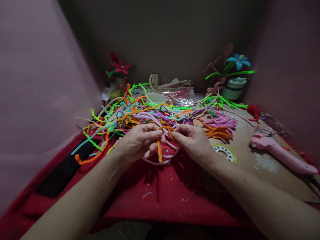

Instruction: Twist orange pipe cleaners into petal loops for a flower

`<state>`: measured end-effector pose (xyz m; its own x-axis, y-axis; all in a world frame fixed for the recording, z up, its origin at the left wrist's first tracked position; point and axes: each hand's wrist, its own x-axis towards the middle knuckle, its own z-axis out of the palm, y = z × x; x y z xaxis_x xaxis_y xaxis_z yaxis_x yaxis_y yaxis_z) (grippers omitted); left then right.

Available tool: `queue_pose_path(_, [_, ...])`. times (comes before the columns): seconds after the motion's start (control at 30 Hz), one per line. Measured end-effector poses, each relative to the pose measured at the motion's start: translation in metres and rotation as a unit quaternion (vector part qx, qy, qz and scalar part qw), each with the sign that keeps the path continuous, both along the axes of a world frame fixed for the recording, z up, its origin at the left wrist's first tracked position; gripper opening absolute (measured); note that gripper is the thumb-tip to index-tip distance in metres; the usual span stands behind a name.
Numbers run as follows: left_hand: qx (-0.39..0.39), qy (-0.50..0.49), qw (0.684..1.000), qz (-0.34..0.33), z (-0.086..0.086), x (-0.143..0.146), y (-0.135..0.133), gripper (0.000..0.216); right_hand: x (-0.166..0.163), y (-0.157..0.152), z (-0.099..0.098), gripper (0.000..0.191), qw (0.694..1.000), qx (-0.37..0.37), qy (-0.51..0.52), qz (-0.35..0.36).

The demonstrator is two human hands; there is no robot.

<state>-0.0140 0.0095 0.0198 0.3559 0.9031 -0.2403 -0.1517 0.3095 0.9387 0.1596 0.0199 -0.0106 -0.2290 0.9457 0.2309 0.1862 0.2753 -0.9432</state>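
Left hand (138,141) and right hand (193,141) meet over the red cloth (162,193). Each pinches the orange pipe cleaner (159,151) between thumb and fingertips. Its loose end hangs across a pale pink loop (160,162) below.

Risk, in my judgement: the loop, or strands from the tangled pile (140,110) just behind, could snag the orange stem, or it could slip from the pinch.

Containers: the white pot (233,89) at rear right holds pipe-cleaner flowers (238,60). The clear plastic bag (180,95) lies flat, contents unclear.
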Motion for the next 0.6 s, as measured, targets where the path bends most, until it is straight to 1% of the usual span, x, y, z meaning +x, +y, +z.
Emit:
queue_pose_path(0.1, [0.013,-0.009,1.000,-0.027,-0.0002,0.0008,-0.0010,0.013,0.0003,0.0003,0.0001,0.022,1.000,-0.007,0.015,0.000])
queue_pose_path(0.23, [0.027,-0.014,0.999,-0.035,0.0000,0.0012,-0.0014,0.011,0.0001,-0.0009,0.0008,0.022,1.000,0.001,0.013,-0.006])
queue_pose_path(0.37, [0.012,-0.023,0.998,-0.051,-0.0006,-0.0008,-0.0025,0.016,0.0000,-0.0024,0.0023,0.020,1.000,0.019,0.004,-0.025])
queue_pose_path(0.43, [-0.011,-0.019,0.997,-0.080,-0.0020,-0.0010,-0.0043,0.016,0.0003,-0.0028,0.0026,0.019,0.999,0.020,0.007,-0.029])
queue_pose_path(0.5, [-0.029,-0.012,0.992,-0.124,-0.0038,0.0002,-0.0067,0.016,0.0006,-0.0028,0.0024,0.018,0.999,0.021,0.008,-0.033])
queue_pose_path(0.57, [-0.033,-0.013,0.986,-0.163,-0.0052,0.0023,-0.0092,0.017,0.0007,-0.0024,0.0019,0.018,0.999,0.021,0.011,-0.036])
queue_pose_path(0.6, [-0.032,-0.022,0.984,-0.171,-0.0056,0.0032,-0.0102,0.016,0.0007,-0.0021,0.0018,0.019,0.999,0.019,0.013,-0.038])
